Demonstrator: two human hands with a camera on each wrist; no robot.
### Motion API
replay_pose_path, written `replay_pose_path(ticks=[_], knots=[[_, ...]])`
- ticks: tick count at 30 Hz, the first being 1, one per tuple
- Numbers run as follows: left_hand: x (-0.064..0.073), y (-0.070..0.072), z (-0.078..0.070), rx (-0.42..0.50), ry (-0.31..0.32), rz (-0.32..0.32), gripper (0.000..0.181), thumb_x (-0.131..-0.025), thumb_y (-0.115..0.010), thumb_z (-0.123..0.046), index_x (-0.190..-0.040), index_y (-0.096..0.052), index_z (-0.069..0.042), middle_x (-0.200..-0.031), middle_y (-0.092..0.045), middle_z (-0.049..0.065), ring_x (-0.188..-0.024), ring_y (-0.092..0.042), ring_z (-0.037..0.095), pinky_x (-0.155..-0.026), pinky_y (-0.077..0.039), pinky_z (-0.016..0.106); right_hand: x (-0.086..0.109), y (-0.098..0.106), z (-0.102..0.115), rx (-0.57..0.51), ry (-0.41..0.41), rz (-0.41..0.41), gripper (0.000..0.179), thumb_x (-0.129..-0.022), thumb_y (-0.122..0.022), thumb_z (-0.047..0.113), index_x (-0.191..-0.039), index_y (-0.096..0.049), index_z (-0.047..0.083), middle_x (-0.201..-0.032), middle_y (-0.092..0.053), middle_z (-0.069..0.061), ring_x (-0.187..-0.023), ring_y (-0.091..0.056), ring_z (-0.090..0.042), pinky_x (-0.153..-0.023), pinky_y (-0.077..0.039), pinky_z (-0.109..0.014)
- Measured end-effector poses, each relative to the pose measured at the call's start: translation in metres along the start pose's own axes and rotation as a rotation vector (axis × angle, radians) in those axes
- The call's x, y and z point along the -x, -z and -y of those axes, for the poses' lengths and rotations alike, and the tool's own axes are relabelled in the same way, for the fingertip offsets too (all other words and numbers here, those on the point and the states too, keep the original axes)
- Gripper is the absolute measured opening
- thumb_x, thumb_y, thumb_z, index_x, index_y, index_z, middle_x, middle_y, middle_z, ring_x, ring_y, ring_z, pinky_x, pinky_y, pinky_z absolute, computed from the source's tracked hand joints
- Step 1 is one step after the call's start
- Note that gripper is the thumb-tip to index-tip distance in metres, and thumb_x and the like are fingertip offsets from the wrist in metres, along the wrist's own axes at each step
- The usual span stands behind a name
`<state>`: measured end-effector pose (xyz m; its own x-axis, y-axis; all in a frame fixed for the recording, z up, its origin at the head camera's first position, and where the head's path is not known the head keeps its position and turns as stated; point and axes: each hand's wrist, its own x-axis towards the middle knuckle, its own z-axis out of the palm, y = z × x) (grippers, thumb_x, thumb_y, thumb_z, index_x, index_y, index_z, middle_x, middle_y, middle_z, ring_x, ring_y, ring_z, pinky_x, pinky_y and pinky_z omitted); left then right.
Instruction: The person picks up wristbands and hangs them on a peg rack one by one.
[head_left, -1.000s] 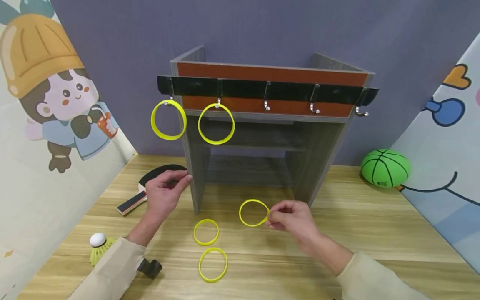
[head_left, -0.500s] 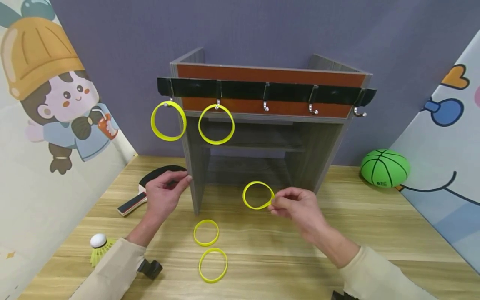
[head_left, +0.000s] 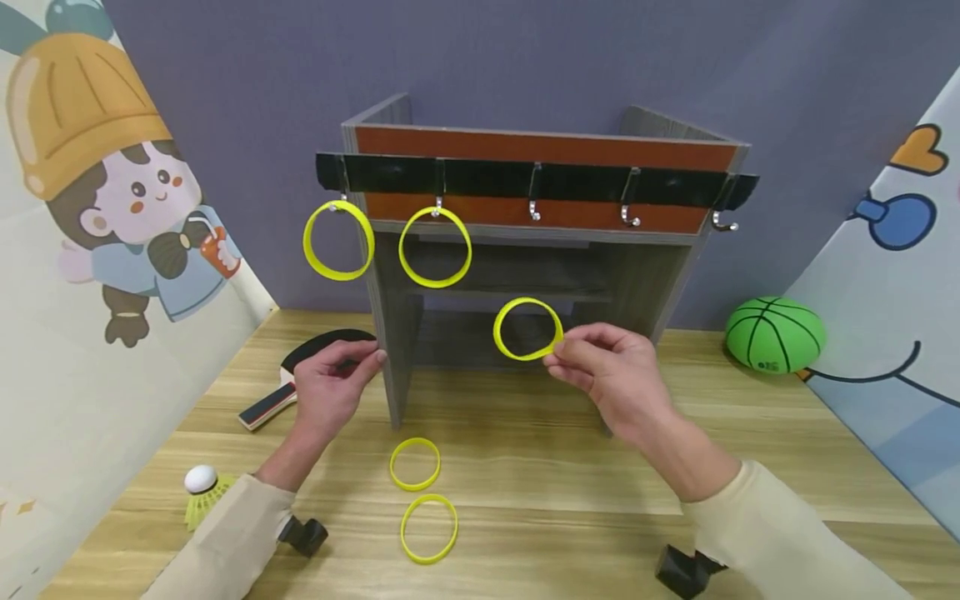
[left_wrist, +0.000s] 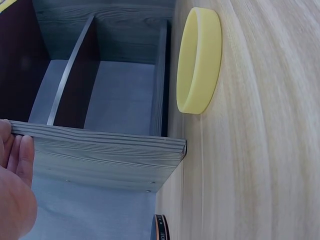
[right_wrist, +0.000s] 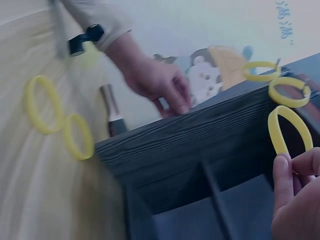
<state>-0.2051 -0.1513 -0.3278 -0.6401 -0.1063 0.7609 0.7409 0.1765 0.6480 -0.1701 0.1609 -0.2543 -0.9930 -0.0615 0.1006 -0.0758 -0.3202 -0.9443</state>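
Observation:
My right hand pinches a yellow silicone wristband by its lower right edge, in front of the shelf opening. In the right wrist view the wristband stands up from the thumb and fingertips. Two more wristbands hang on the rack's two leftmost hooks: one wristband at the far left and another wristband beside it. My left hand grips the front edge of the grey shelf's left side panel; the left wrist view shows its fingers on the panel edge. A black hook rail runs across the shelf's orange-brown front.
Two wristbands lie on the wooden table, the rear wristband and the front wristband. A table tennis paddle and a shuttlecock are at the left. A green ball sits at the right. Three hooks, including the middle hook, hold nothing.
My right hand has lifted the wristband from near the tabletop, up and slightly to the right, to the shelf's lower opening. The left hand stays on the side panel.

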Motion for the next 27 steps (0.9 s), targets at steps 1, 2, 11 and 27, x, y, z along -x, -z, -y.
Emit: replay_pose_path(ticks=[1, 2, 11, 27], knots=[[0.0, 0.0, 0.0, -0.002, -0.002, 0.0, 0.013, -0.073, -0.069, 0.02, -0.085, -0.067, 0.015, -0.077, -0.063, 0.028, -0.065, -0.063, 0.009, -0.057, -0.051, 0.017, -0.001, -0.002, 0.005, -0.008, 0.011, 0.001, 0.009, -0.085, -0.064, -0.01, -0.083, -0.065, -0.001, -0.082, -0.062, -0.015, -0.071, -0.068, -0.022, -0.074, -0.055, -0.034], [0.0, 0.0, 0.0, -0.001, -0.002, 0.001, 0.013, -0.073, -0.069, 0.02, -0.085, -0.067, 0.015, -0.077, -0.063, 0.028, -0.065, -0.063, 0.009, -0.057, -0.051, 0.017, -0.001, -0.003, 0.009, -0.015, 0.022, 0.002, 0.007, -0.085, -0.065, -0.009, -0.084, -0.065, -0.001, -0.082, -0.063, -0.015, -0.072, -0.068, -0.023, -0.074, -0.055, -0.034], [0.0, 0.001, 0.003, 0.016, 0.011, -0.003, 0.013, -0.074, -0.069, 0.019, -0.086, -0.068, 0.014, -0.077, -0.064, 0.025, -0.064, -0.063, 0.008, -0.056, -0.05, 0.017, -0.006, -0.019, 0.042, -0.064, 0.084, 0.016, 0.007, -0.083, -0.071, -0.003, -0.088, -0.065, -0.003, -0.084, -0.065, -0.017, -0.074, -0.068, -0.024, -0.077, -0.054, -0.034], [0.0, 0.0, 0.001, 0.015, 0.006, -0.002, 0.013, -0.073, -0.068, 0.021, -0.085, -0.066, 0.016, -0.076, -0.063, 0.028, -0.063, -0.063, 0.009, -0.056, -0.05, 0.016, -0.017, -0.031, 0.068, -0.115, 0.084, -0.028, 0.017, -0.081, -0.073, -0.001, -0.092, -0.062, -0.005, -0.091, -0.065, -0.019, -0.075, -0.067, -0.025, -0.078, -0.053, -0.035]])
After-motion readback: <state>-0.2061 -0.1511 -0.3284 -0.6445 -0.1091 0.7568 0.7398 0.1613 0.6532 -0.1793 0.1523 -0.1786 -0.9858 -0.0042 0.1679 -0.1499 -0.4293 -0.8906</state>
